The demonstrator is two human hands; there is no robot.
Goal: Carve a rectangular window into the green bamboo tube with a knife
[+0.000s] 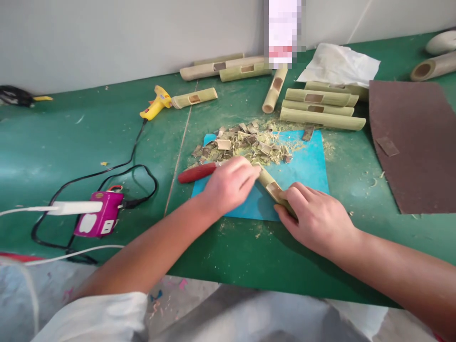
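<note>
A pale green bamboo tube with a rectangular opening cut in its side lies slantwise over the blue mat. My right hand is wrapped round its near end. At the far end, the closed fingers of my left hand touch the rim; whatever they pinch is hidden. Beside my left hand lies a tool with a red handle, its metal part mostly covered by the hand. Beyond both hands a heap of bamboo chips and shavings covers the mat's back edge.
Several cut bamboo tubes lie behind, some under white paper. A brown sheet, perhaps sandpaper, is at right. At left are a yellow glue gun touching a tube, a purple power block and loose cords across the green table.
</note>
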